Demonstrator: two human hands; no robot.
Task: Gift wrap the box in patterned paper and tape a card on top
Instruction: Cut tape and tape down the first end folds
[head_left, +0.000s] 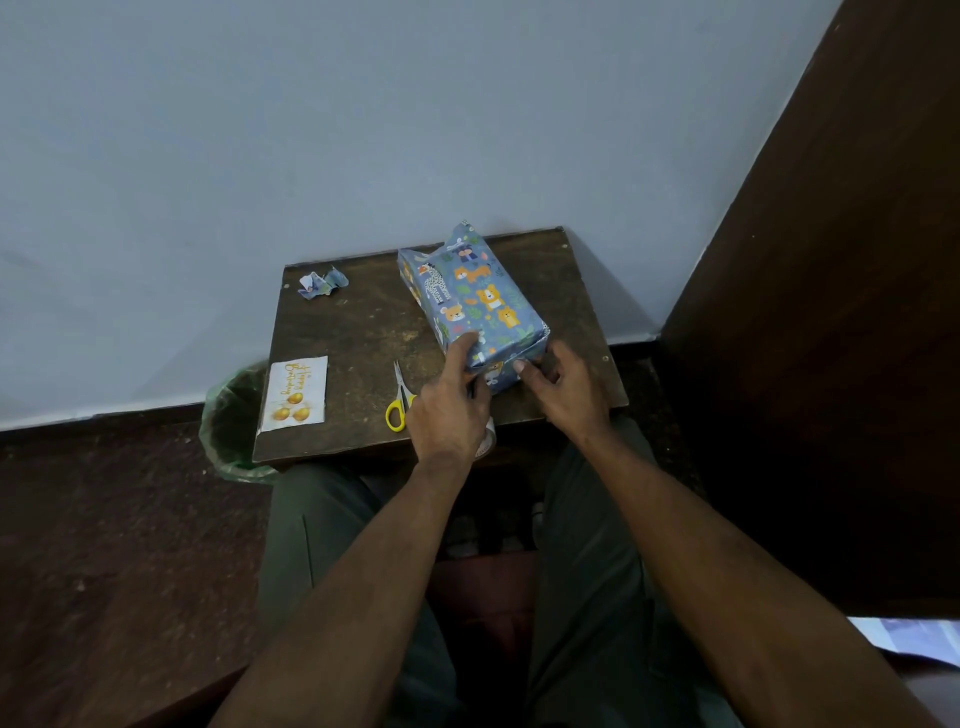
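Note:
The box (475, 299), wrapped in blue paper with cartoon animals, lies on the right half of the small dark wooden table (363, 332). My left hand (449, 402) presses a finger on the box's near left corner. My right hand (563, 387) has its fingers curled against the near end flap, pressing the folded paper. A white card (295, 393) with gold balloons lies at the table's left front edge. A tape roll (485, 441) peeks out beneath my left hand.
Yellow-handled scissors (399, 400) lie just left of my left hand. Blue paper scraps (322, 285) sit at the table's back left corner. A green-lined bin (231, 421) stands on the floor to the left. A dark wooden door (831, 312) flanks the right.

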